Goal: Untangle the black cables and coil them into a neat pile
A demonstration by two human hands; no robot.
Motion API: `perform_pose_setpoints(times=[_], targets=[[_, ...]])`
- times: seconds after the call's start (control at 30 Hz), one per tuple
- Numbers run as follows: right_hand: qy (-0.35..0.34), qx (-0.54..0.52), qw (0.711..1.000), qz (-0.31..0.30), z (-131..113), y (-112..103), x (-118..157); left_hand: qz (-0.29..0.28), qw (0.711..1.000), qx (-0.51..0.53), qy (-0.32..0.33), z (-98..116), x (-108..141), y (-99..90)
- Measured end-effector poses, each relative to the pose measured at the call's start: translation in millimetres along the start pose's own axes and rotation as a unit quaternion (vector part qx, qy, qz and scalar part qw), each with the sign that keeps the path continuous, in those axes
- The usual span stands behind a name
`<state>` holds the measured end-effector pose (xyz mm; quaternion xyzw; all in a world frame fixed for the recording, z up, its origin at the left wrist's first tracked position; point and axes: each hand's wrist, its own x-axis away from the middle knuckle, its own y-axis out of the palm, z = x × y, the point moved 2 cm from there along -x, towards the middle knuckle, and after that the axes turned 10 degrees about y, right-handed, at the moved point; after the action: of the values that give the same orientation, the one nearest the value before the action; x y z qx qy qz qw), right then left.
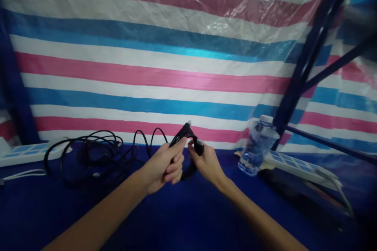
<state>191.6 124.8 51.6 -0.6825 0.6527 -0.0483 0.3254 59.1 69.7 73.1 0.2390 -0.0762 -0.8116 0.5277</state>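
Note:
My left hand (165,166) is closed around a bundle of black cable (180,135), with its thumb along the top. A connector with a pale tip sticks up from the bundle. Close on its right, my right hand (206,161) pinches a black cable connector (199,148). Part of the coil hangs down between the two hands. More loose black cable (85,153) lies in tangled loops on the blue surface to the left and runs toward my left hand.
A clear plastic bottle (257,147) with a white cap stands at the right. Behind it lies a white power strip (303,168); another power strip (28,153) is at the far left. A striped tarp (147,74) hangs behind, framed by dark blue posts (312,55).

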Motion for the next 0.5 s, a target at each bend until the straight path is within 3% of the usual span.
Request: perform_pose_setpoints(times=[0.1,0.17,0.2,0.3,0.43,0.5], targets=[[0.040,0.077,0.995,-0.046,19.3,3.8,32.6,0.130,0.989,-0.076,-0.009,-32.5,23.7,-12.3],[0.077,0.122,0.986,-0.080,31.1,11.1,41.2,0.174,0.956,-0.235,-0.027,-51.2,29.4,-28.4],[0.094,0.143,0.980,-0.098,36.7,14.8,42.0,0.159,0.921,-0.351,-0.059,-59.0,29.5,-36.5],[0.131,0.197,0.961,-0.144,49.6,22.1,37.5,0.134,0.852,-0.497,-0.098,-70.5,26.7,-54.8],[0.145,0.248,0.946,-0.151,53.5,23.1,34.7,0.121,0.748,-0.646,-0.092,-63.8,30.2,-58.3],[0.148,0.264,0.942,-0.144,52.1,23.0,37.0,0.104,0.717,-0.682,-0.096,-59.6,34.2,-57.4]])
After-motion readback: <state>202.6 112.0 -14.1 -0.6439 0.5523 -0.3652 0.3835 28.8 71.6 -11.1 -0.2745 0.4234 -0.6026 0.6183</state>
